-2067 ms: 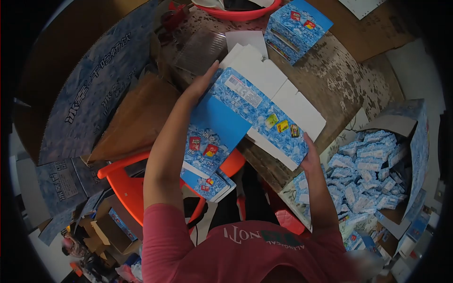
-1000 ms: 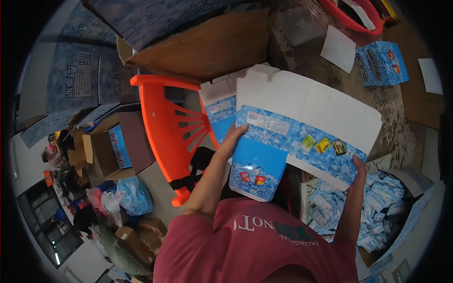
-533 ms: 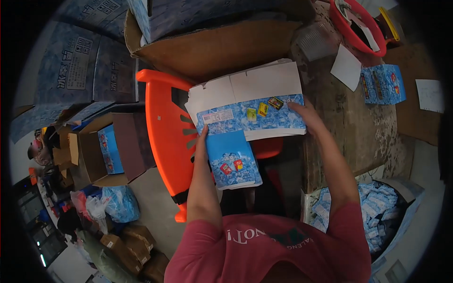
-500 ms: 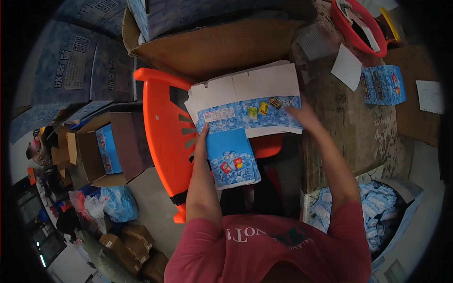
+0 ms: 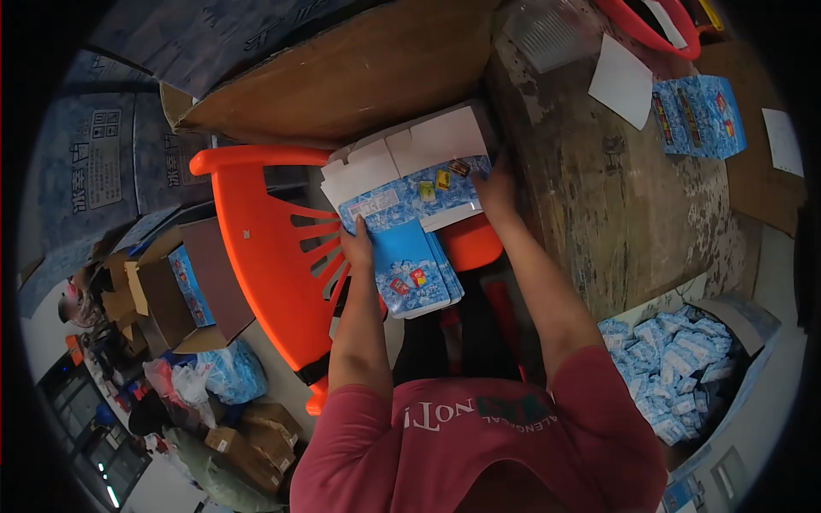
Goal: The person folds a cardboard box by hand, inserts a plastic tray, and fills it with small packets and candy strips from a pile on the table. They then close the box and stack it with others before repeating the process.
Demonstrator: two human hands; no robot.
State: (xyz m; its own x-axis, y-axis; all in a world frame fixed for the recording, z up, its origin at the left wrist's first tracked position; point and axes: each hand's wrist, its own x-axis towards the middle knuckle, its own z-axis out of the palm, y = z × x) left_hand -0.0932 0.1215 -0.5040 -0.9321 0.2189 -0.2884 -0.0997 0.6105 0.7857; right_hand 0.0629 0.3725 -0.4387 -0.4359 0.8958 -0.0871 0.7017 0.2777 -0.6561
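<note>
A stack of flat printed cardboard sheets [image 5: 410, 195], white above and blue with ice pictures below, lies over the seat of an orange plastic chair [image 5: 256, 244]. My left hand [image 5: 357, 244] grips the stack's left edge, thumb on top, beside the blue flap [image 5: 406, 256] that hangs toward me. At the stack's right edge, my right hand [image 5: 496, 190] holds on with its fingers mostly hidden under or behind the sheets.
To the right stands a worn wooden table [image 5: 599, 197] with a paper sheet [image 5: 621, 81] and a blue printed carton [image 5: 699, 117]. Small blue packets [image 5: 676, 363] fill a box at lower right. An open carton [image 5: 214, 274] and a blue bag [image 5: 233, 374] are at left.
The view has shifted, and the chair, sheets and both hands now appear further left. Both hands remain at the stack's edges. The blue flaps below look slightly more fanned apart.
</note>
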